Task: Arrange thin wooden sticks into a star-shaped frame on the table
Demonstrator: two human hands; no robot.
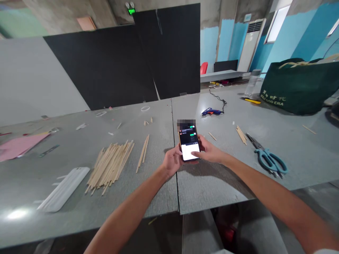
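Left hand [172, 159] and right hand [211, 149] curl snugly around the phone [188, 141], likely to hold it steady for reading. Wooden sticks [109, 165] lie left of the grip, scissors [261, 149] to its right.

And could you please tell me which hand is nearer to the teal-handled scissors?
Right: the right hand is left of the teal-handled scissors; the left hand is farther left, across the smartphone that both hold.

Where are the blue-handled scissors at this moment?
In the head view, the scissors lie on the table, right of the right hand, beside a small group of sticks.
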